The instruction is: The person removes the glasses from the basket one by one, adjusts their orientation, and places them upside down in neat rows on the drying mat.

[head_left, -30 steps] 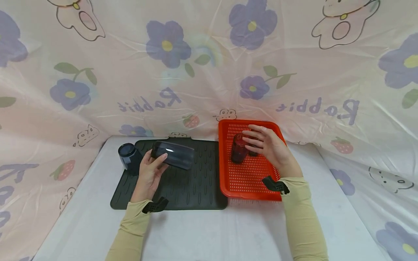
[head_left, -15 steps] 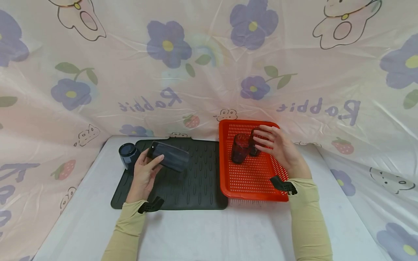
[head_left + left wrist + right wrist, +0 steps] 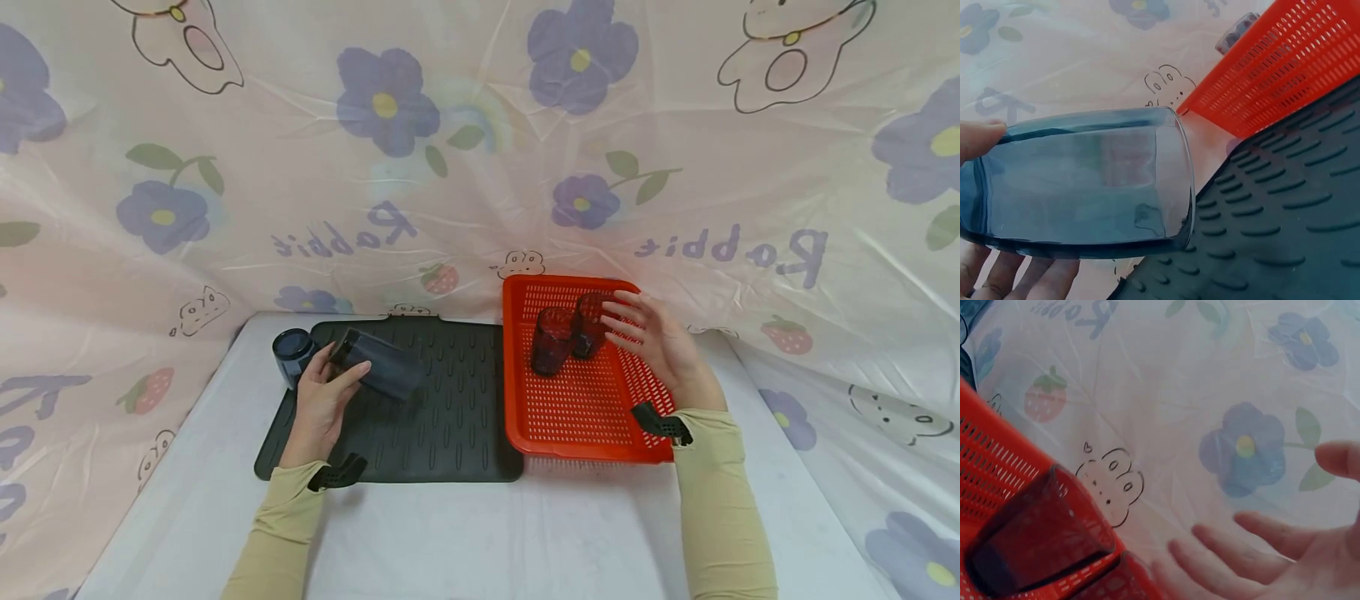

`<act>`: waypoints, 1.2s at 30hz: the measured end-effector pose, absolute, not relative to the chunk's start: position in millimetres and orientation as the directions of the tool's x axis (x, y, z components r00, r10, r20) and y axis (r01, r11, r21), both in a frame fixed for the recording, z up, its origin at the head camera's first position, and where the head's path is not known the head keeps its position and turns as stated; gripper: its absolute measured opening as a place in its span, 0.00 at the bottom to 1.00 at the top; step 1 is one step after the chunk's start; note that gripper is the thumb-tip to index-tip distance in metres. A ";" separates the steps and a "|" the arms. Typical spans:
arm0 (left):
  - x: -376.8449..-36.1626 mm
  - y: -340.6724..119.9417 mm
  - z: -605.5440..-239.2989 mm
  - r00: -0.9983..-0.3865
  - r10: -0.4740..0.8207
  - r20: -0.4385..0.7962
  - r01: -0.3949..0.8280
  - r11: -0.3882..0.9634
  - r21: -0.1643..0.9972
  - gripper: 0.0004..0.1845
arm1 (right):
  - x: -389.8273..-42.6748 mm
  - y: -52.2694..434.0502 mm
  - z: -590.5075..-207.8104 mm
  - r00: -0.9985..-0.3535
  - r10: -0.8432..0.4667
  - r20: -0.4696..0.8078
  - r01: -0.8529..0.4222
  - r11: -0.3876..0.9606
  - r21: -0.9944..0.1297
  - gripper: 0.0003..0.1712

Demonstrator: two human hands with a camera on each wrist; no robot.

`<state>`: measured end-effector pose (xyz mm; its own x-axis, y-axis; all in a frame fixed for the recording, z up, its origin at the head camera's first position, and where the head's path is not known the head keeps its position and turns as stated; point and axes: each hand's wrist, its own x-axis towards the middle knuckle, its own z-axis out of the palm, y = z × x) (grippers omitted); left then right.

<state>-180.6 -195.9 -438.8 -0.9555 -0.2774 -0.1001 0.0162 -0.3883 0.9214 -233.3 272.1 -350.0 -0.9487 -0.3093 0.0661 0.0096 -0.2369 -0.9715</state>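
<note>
My left hand (image 3: 321, 410) holds a blue-tinted drinking glass (image 3: 382, 365) on its side, slightly tilted, above the black ridged drying mat (image 3: 457, 417). In the left wrist view, the thumb lies on one side of this glass (image 3: 1079, 181) and the fingers are on the other. Another dark blue glass (image 3: 292, 352) stands at the mat's left end, partly behind the left hand. Over the right side of the red basket (image 3: 577, 452) my right hand (image 3: 663, 350) hovers with spread fingers, holding nothing. Two tinted glasses, one nearer (image 3: 551, 343) and one farther (image 3: 589, 323), lean in the basket.
The mat and the basket sit side by side on a white-covered table (image 3: 450, 533). Behind them rises a patterned curtain (image 3: 465, 183), which also closes in both sides.
My left hand has drawn the glass left and a bit lower, tilting it further. My right hand has moved right, uncovering the farther glass in the basket.
</note>
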 end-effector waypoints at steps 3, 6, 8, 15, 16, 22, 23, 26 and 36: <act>-180.8 -199.5 -440.6 -0.951 -0.291 -0.103 0.016 -0.378 0.925 0.39 | -236.3 274.6 -351.8 -0.966 -0.252 0.065 -0.004 -0.236 -0.972 0.23; -181.5 -203.0 -442.7 -0.949 -0.301 -0.092 0.027 -0.369 0.929 0.39 | -239.6 276.5 -352.8 -0.980 -0.189 0.056 -0.012 -0.229 -0.973 0.20; -182.0 -205.6 -444.1 -0.949 -0.305 -0.084 0.033 -0.361 0.932 0.39 | -241.8 278.1 -353.6 -0.985 -0.162 0.052 -0.015 -0.221 -0.975 0.18; -183.2 -211.8 -446.8 -0.945 -0.322 -0.062 0.039 -0.297 0.954 0.39 | -251.6 285.7 -359.1 -0.985 -0.166 0.054 -0.023 -0.184 -0.983 0.16; -183.4 -212.2 -447.1 -0.944 -0.325 -0.053 0.042 -0.278 0.960 0.39 | -253.3 286.9 -360.1 -0.984 -0.168 0.051 -0.021 -0.178 -0.984 0.16; -183.6 -213.2 -451.4 -0.949 -0.316 -0.008 0.051 -0.178 0.983 0.39 | -262.4 292.8 -363.1 -0.989 -0.144 0.026 -0.009 -0.119 -0.993 0.18; -183.6 -213.2 -452.5 -0.950 -0.312 -0.006 0.049 -0.169 0.984 0.39 | -263.8 293.6 -363.2 -0.990 -0.142 0.019 -0.005 -0.104 -0.995 0.19; -183.8 -212.8 -454.4 -0.953 -0.302 0.005 0.046 -0.129 0.991 0.40 | -267.8 295.0 -364.0 -0.990 -0.142 0.007 0.004 -0.076 -0.997 0.24; -186.1 -210.9 -456.6 -0.957 -0.282 0.070 0.077 -0.014 0.997 0.41 | -282.8 289.3 -368.1 -0.987 -0.156 -0.030 0.031 -0.005 -1.000 0.35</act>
<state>-186.1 -210.9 -456.6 -0.9569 -0.2817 0.0702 0.0771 -0.0137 0.9969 -282.8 289.3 -368.1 -0.9873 -0.1562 -0.0296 0.0307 -0.0047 -0.9995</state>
